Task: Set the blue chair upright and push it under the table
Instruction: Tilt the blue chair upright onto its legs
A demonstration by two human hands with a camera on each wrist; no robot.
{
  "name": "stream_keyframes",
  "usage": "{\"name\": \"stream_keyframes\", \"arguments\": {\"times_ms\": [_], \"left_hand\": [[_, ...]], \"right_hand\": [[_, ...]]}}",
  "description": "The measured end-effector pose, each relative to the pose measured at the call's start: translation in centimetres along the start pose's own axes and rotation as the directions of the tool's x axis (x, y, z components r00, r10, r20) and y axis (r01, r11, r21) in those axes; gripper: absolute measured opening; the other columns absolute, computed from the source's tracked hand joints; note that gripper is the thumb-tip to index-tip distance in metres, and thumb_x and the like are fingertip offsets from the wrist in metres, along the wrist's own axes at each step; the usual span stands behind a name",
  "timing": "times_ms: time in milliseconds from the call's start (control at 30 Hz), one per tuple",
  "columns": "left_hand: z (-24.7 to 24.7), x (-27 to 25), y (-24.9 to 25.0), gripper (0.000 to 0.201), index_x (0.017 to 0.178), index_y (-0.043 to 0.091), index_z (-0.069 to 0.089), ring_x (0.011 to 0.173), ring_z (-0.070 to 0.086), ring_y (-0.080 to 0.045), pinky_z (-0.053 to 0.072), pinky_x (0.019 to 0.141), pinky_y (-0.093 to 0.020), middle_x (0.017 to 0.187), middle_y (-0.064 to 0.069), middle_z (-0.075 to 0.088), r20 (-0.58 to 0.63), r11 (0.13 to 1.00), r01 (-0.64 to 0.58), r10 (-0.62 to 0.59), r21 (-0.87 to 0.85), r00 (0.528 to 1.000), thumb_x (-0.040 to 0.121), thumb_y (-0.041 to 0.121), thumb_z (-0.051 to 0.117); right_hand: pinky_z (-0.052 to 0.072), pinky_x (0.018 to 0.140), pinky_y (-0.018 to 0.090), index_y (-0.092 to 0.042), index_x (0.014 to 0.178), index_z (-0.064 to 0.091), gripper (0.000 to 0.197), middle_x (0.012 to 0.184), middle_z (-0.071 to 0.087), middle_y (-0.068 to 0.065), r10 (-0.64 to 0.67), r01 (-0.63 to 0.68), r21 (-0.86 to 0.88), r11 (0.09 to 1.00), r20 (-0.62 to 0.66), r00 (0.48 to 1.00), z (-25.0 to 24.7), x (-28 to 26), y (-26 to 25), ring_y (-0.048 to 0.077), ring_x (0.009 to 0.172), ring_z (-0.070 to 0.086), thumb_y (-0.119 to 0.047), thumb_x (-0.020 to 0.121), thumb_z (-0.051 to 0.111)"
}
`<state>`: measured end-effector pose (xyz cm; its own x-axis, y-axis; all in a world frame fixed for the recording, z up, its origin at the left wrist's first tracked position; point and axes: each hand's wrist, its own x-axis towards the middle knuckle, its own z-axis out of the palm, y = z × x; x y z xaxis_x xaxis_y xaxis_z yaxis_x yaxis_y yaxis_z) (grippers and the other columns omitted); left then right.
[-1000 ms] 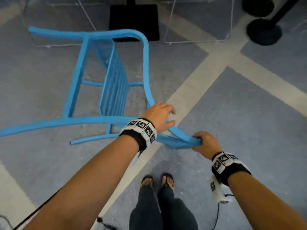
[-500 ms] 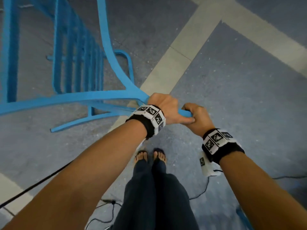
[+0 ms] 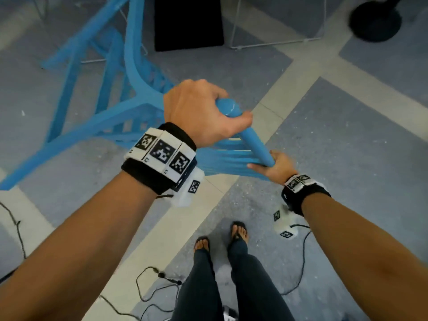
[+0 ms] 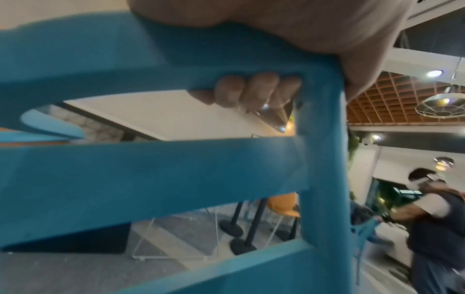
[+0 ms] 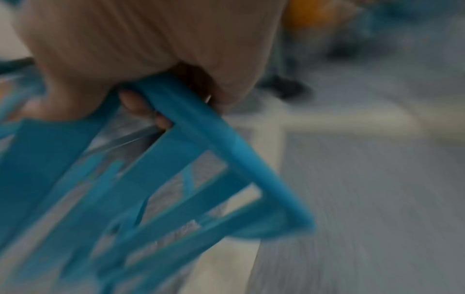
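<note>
The blue slatted chair is tilted, its legs stretching away to the upper left over the floor. My left hand grips the upper end of the backrest's top rail, raised high. In the left wrist view its fingers curl round the rail of the chair at a corner post. My right hand holds the lower end of the same rail, thumb on the slats. The right wrist view is blurred; there the fingers wrap the chair's thin blue bar. No tabletop is in view.
A black square base plate and a white wire frame stand behind the chair, a round black base at the top right. Cables lie by my feet. Another person stands off to the right.
The backrest has swung up towards me. My left hand has risen with the rail and my hands, close together half a second ago, are now apart along it.
</note>
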<state>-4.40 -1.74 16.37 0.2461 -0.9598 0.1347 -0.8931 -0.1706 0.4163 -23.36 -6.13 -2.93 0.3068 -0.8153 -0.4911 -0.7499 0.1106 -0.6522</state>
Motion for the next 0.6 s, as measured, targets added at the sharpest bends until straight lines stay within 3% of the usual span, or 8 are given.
{"name": "stream_keyframes", "arguments": {"times_ms": [67,167,233,300,366,433,500,600], "left_hand": [[-2.3,-1.0,-1.2,0.055,0.039,0.018,0.037,0.050,0.037,-0.030,0.027,0.049,-0.029,0.036,0.004,0.026,-0.064,0.999,-0.012,0.008,-0.048,0.998,0.057,0.068,0.046],[-6.5,-3.0,-4.1,0.054,0.042,0.010,0.046,0.043,0.038,-0.030,0.031,0.042,-0.036,0.036,-0.009,0.037,-0.186,0.963,-0.047,-0.003,-0.265,0.983,0.067,0.056,0.058],[-9.7,-5.0,-6.5,0.045,0.042,0.016,0.047,0.040,0.038,-0.021,0.029,0.041,-0.032,0.038,-0.003,0.046,-0.301,0.898,-0.091,-0.047,-0.430,0.952,0.071,0.047,0.063],[-12.8,-7.8,-8.9,0.031,0.046,0.030,0.053,0.039,0.037,0.000,0.025,0.043,-0.027,0.040,0.016,0.052,-0.401,0.828,-0.112,-0.144,-0.550,0.905,0.072,0.043,0.063],[-14.9,-10.8,-10.7,0.014,0.058,0.033,0.055,0.039,0.043,0.007,0.031,0.045,-0.024,0.044,0.027,0.055,-0.482,0.725,-0.140,-0.288,-0.674,0.828,0.067,0.041,0.062],[-15.7,-13.4,-12.2,0.013,0.065,0.029,0.051,0.039,0.048,0.009,0.036,0.043,-0.013,0.047,0.029,0.059,-0.506,0.638,-0.161,-0.405,-0.753,0.762,0.061,0.039,0.058],[-15.5,-15.3,-13.4,0.020,0.069,0.025,0.048,0.039,0.050,0.009,0.038,0.040,-0.006,0.047,0.029,0.060,-0.476,0.561,-0.152,-0.494,-0.814,0.728,0.057,0.040,0.056],[-13.5,-17.5,-16.3,0.028,0.068,0.021,0.041,0.047,0.053,0.013,0.040,0.052,-0.005,0.048,0.029,0.062,-0.422,0.499,-0.090,-0.607,-0.862,0.673,0.054,0.041,0.054]], "right_hand": [[0.039,0.055,0.036,-0.005,0.068,0.055,0.058,0.062,0.054,0.010,-0.074,0.073,-0.083,0.994,-0.010,0.997,-0.8,-1.0,-2.1,0.028,0.061,0.054,-0.060,0.052,0.068],[0.026,0.045,0.030,-0.017,0.052,0.037,0.055,0.050,0.037,-0.002,-0.190,0.184,-0.079,0.980,-0.085,0.978,-2.4,-3.5,-6.6,0.023,0.053,0.042,-0.049,0.052,0.082],[0.022,0.045,0.032,-0.020,0.048,0.032,0.058,0.048,0.033,-0.003,-0.304,0.279,-0.189,0.941,-0.117,0.946,-3.5,-5.7,-10.6,0.025,0.053,0.043,-0.052,0.052,0.080],[0.023,0.052,0.031,-0.020,0.046,0.037,0.053,0.050,0.034,-0.003,-0.402,0.348,-0.325,0.879,-0.114,0.908,-4.2,-8.6,-14.7,0.027,0.056,0.047,-0.062,0.049,0.070],[0.024,0.057,0.030,-0.012,0.054,0.056,0.053,0.056,0.045,0.003,-0.483,0.396,-0.457,0.797,-0.089,0.871,-4.5,-11.2,-18.3,0.031,0.064,0.053,-0.064,0.051,0.070],[0.026,0.059,0.030,-0.007,0.068,0.065,0.053,0.066,0.052,0.006,-0.533,0.402,-0.582,0.707,-0.064,0.844,-4.1,-13.7,-20.9,0.032,0.073,0.057,-0.059,0.058,0.074],[0.028,0.058,0.031,-0.009,0.067,0.065,0.050,0.069,0.057,0.008,-0.572,0.393,-0.660,0.640,-0.069,0.817,-3.6,-15.4,-22.2,0.032,0.075,0.058,-0.057,0.060,0.073],[0.028,0.056,0.031,-0.009,0.065,0.064,0.049,0.070,0.061,0.009,-0.563,0.371,-0.712,0.596,-0.040,0.826,-1.8,-16.7,-22.6,0.032,0.073,0.059,-0.057,0.058,0.073]]}}
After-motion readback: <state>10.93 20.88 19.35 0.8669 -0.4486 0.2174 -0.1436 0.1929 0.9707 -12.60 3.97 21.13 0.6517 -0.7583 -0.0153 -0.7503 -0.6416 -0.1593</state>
